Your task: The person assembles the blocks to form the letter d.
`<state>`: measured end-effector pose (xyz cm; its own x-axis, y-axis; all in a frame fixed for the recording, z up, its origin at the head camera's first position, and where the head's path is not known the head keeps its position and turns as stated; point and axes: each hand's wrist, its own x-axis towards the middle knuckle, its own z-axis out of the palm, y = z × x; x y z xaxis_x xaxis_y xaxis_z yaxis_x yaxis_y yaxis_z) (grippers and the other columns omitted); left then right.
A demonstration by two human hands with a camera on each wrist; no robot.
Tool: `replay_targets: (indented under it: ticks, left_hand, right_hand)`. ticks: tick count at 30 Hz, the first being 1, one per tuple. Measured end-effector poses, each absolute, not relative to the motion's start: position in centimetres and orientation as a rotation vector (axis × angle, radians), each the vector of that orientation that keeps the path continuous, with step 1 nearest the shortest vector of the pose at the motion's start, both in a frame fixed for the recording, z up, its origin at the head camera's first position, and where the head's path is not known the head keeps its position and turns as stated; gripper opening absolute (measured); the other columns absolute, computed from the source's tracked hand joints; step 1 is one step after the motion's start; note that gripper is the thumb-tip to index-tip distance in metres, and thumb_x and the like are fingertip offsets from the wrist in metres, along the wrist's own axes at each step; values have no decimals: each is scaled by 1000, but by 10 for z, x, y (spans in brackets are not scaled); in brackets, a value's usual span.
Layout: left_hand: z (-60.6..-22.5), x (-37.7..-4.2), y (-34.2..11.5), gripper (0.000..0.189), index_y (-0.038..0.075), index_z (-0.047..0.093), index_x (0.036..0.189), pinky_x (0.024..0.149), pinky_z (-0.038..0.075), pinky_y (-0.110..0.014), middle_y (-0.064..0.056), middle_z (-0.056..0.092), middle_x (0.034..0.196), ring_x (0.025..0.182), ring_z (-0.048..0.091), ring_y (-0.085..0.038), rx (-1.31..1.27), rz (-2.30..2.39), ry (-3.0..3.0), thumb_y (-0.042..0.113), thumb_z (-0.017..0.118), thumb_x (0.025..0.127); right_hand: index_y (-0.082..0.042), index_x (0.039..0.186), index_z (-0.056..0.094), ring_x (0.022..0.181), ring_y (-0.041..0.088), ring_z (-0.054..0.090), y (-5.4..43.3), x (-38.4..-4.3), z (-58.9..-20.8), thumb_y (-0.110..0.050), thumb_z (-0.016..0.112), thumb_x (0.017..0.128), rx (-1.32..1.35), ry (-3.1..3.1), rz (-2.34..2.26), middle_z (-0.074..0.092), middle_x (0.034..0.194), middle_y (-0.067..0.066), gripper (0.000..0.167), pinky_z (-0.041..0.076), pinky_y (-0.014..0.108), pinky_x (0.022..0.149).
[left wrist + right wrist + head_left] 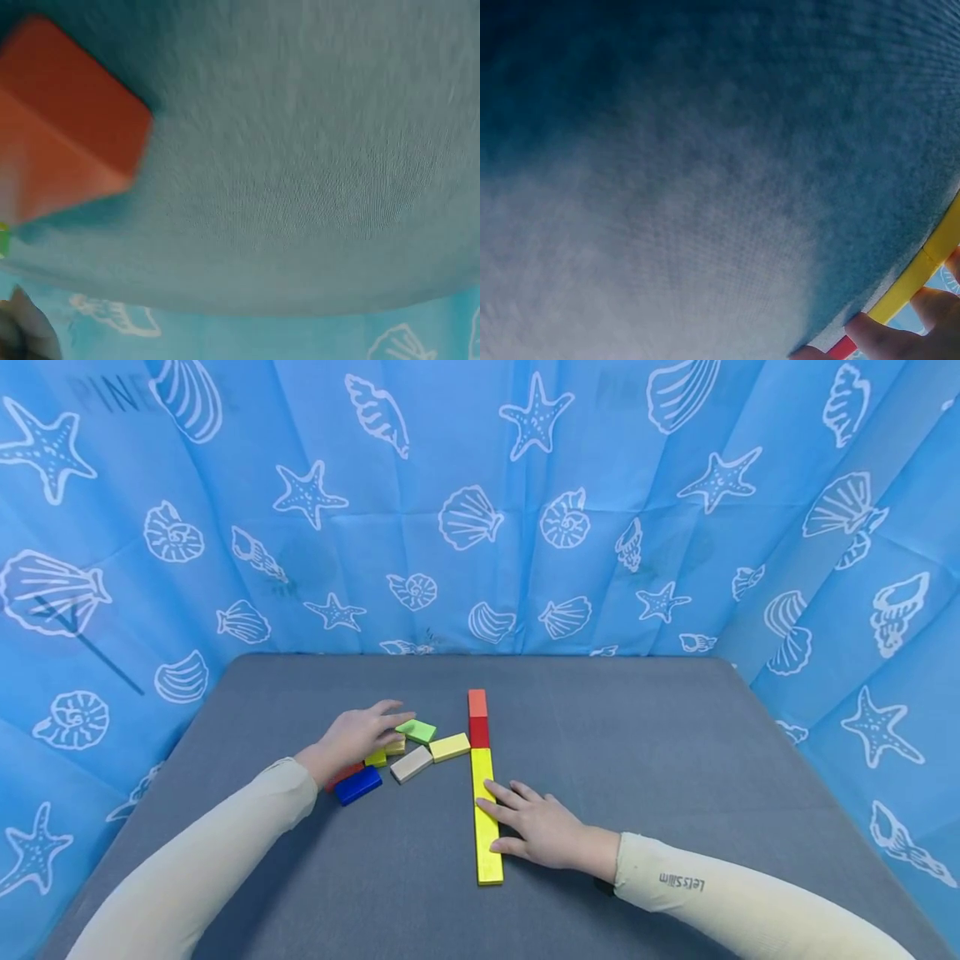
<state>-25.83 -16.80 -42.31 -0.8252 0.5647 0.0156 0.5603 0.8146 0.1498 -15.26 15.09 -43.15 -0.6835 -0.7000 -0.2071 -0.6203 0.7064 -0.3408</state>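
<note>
Blocks (412,764) lie loosely by the left hand (356,735): an orange block (344,776), mostly hidden below its wrist but large in the left wrist view, then a green block (420,731) at its fingertips; whether pinched, I cannot tell. The right hand (543,828) rests spread fingers on a yellow strip (488,864), its red end (478,732) beyond them; only the right wrist view clearly shows 1 seam (929,256).

Left arm (202,860): one, in a pale sleeve, reaching inward and forward; wrist bare. Left hand (352,739): back uppermost, fingers (390,721) loosely extended and slightly bent. Right arm (750,893): one, matching sleeve, dark lettering, laid inward. Right hand (543,828): palm down, fingers spread and slightly bent, thumb (512,847) apart.
</note>
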Motion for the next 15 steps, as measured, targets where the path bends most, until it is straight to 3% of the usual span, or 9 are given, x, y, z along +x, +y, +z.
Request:
replay_targets:
  ticks: [2,4,15]
  left_hand:
    - [-424,-265,-165,51,21,49,145,87,51,-45,-14,44,146,104,63,-31,902,210,2901,37,58,97]
    - [-425,-270,-160,54,23,46,146,92,48,-49,-14,41,148,113,59,-34,900,174,2844,41,57,97]
    - [-437,-284,-151,45,22,53,142,90,49,-46,-12,54,138,116,58,-31,963,112,2831,30,58,99]
  right_hand:
    - [-19,152,36,138,40,32,151,-152,-432,-46,54,97,-1026,2594,-344,25,159,5,63,39,66,93]
    - [-19,152,36,138,40,32,151,-151,-432,-46,53,97,-1025,2596,-345,25,159,5,63,38,67,93]
    - [-21,153,34,139,39,32,151,-151,-430,-46,52,98,-1020,2587,-341,24,160,3,63,38,66,94]
